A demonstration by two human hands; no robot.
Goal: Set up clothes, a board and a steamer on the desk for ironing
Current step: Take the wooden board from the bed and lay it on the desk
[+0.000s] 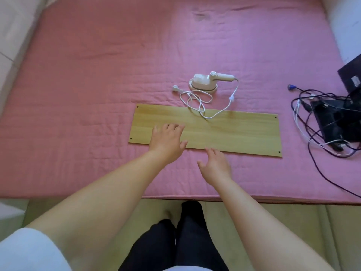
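A long light wooden board lies flat on a pink quilted bed cover. Just behind it stands a small white steamer, its white cord coiled and trailing over the board's far edge. My left hand hovers over the board's left part, fingers spread, holding nothing. My right hand is open over the pink cover at the board's near edge, fingertips about at that edge. No clothes are in view.
A tangle of dark and white cables and black devices lies at the right of the cover. The cover's near edge runs just in front of my dark-trousered legs. Pale walls flank both far sides.
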